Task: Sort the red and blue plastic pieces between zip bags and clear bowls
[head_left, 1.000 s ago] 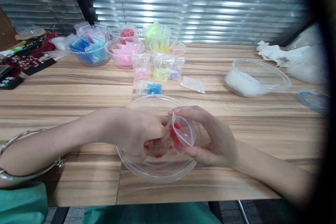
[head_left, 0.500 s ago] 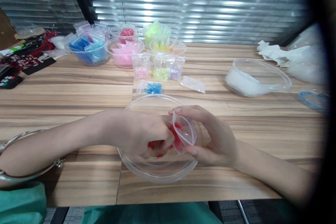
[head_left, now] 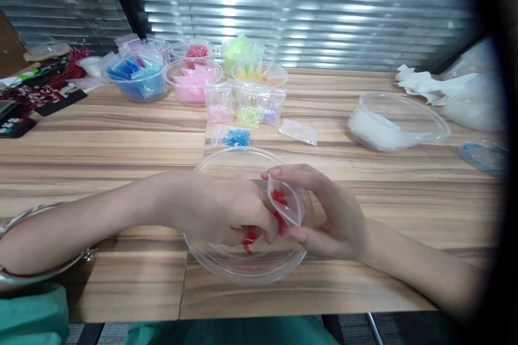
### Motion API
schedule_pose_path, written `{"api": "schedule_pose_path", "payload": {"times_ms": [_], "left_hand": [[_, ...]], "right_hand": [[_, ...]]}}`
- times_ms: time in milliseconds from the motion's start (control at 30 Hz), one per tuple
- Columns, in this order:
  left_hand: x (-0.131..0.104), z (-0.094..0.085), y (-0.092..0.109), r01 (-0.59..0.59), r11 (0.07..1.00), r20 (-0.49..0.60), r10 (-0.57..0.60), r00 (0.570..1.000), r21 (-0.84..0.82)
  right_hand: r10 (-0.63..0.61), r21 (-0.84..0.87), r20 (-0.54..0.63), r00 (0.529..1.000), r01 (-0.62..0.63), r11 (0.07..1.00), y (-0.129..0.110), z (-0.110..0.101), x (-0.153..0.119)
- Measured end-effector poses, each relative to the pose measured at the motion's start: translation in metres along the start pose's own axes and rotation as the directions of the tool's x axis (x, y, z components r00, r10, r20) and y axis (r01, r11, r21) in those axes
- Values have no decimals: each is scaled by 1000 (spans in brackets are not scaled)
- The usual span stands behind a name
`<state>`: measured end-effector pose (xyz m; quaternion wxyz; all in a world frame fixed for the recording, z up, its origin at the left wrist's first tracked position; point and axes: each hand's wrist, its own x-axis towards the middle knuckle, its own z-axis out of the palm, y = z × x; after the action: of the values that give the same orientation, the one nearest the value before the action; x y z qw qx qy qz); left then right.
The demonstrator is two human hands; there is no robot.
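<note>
A clear plastic bowl stands on the wooden table right in front of me. My right hand holds a small clear zip bag open over the bowl, with red tube beads inside it. My left hand reaches into the bowl and pinches a few red beads at its fingertips, right beside the bag's mouth. A metal bangle circles my left wrist.
Small filled bead bags lie behind the bowl: pink, yellow-green, blue, and a clear one. Bowls of blue and pink bags stand farther back. A clear tub of white stuff sits at right.
My left hand has closed on a few red beads in the bowl and drawn nearer to the bag's mouth. The right hand keeps the bag nearly still.
</note>
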<state>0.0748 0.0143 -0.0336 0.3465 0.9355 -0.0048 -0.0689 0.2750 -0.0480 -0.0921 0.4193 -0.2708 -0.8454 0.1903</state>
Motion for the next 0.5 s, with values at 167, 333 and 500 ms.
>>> {"api": "schedule_pose_path", "payload": {"times_ms": [167, 333, 500], "left_hand": [[-1, 3, 2, 26, 998, -9, -26, 1000, 59], [-1, 3, 2, 76, 988, 55, -84, 995, 135], [0, 2, -1, 55, 987, 97, -70, 993, 152]], "right_hand": [[8, 11, 3, 1000, -8, 1000, 1, 0, 0], [12, 7, 12, 1000, -12, 1000, 0, -1, 1], [1, 10, 16, 1000, -1, 1000, -1, -1, 2]]}}
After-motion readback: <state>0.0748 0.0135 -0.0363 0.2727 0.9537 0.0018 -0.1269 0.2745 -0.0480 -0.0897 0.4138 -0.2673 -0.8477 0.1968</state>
